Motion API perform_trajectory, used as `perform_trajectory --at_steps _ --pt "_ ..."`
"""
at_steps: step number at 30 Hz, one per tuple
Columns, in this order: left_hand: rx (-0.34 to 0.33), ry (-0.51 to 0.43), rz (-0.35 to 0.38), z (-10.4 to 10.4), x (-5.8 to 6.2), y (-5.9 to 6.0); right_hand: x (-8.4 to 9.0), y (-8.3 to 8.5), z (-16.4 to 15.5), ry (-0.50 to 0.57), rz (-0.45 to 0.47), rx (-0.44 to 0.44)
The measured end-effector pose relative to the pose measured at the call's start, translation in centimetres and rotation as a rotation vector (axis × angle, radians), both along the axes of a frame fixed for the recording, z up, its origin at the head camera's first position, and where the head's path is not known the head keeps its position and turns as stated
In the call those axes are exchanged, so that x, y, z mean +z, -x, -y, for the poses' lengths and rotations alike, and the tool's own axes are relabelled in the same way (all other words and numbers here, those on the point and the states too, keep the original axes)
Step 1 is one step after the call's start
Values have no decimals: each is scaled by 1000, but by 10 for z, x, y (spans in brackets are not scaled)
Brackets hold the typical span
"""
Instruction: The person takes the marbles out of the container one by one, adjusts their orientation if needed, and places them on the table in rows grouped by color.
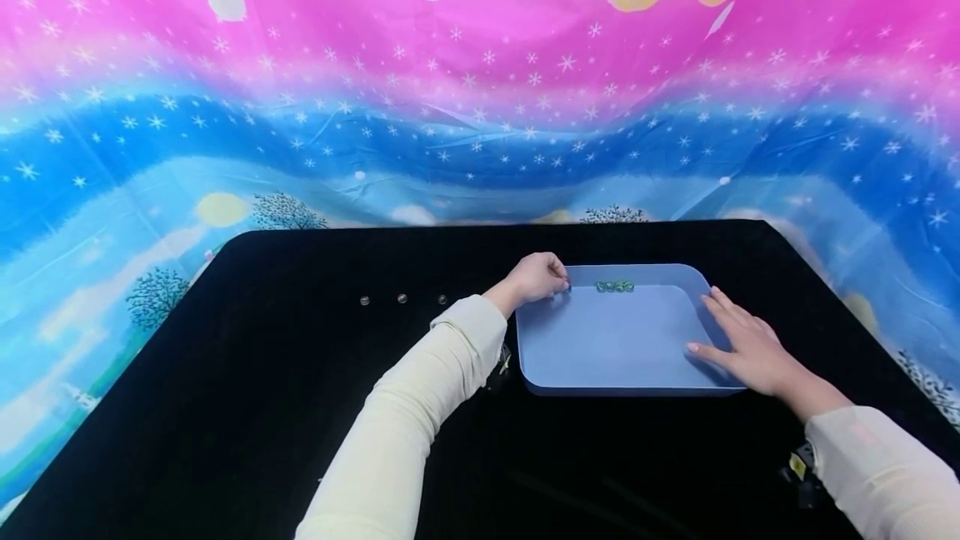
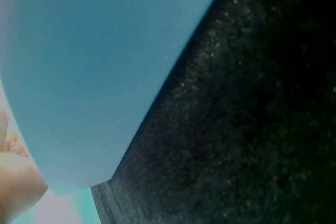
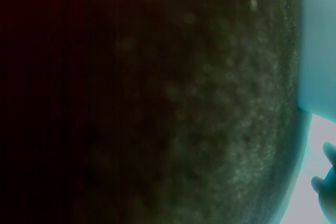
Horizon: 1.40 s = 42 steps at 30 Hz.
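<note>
A shallow blue-grey tray [image 1: 607,340] lies on the black-covered table. Inside it, along the far wall, sits a short row of green glassy pieces [image 1: 614,286], probably marbles. My left hand [image 1: 538,277] is at the tray's far left corner, thumb and fingers pinching a small dark thing too tiny to make out. On the right rim rests my right hand [image 1: 750,348], fingers extended and thumb reaching over the inside. Both wrist views show mostly the tray's outer wall [image 2: 105,77] and dark cloth.
Left of the tray, small round glassy balls [image 1: 402,298] stand spaced in a line on the black cloth [image 1: 225,407]. Beneath each sleeve a small dark device [image 1: 801,473] shows. A patterned pink and blue curtain [image 1: 480,107] hangs behind the table.
</note>
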<state>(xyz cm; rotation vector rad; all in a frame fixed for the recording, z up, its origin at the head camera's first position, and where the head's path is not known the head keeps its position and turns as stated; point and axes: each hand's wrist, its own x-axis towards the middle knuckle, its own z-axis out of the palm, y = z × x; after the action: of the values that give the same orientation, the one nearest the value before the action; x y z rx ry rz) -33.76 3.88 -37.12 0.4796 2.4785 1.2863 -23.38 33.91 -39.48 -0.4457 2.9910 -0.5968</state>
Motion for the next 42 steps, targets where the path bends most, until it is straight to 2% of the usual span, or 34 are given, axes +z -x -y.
perform_trajectory --at_steps 8,15,27,31,34,38,42 --pt "-10 -104 24 6 10 -5 -2 -1 -1 11 -2 8" --pt "-60 -218 75 10 21 -14 -2 0 -2 7 -1 7" --pt "-92 -250 47 24 34 -27 -3 1 -2 0 0 8" --pt "-93 -252 53 32 49 -41 -3 1 -2 3 -3 6" --pt "-93 -254 34 39 51 -46 -4 0 -1 6 -5 6" --pt "-97 -262 -8 48 42 -41 -3 0 0 -1 -1 1" --pt "-91 -250 -26 57 42 -44 -2 0 0 -5 0 -1"
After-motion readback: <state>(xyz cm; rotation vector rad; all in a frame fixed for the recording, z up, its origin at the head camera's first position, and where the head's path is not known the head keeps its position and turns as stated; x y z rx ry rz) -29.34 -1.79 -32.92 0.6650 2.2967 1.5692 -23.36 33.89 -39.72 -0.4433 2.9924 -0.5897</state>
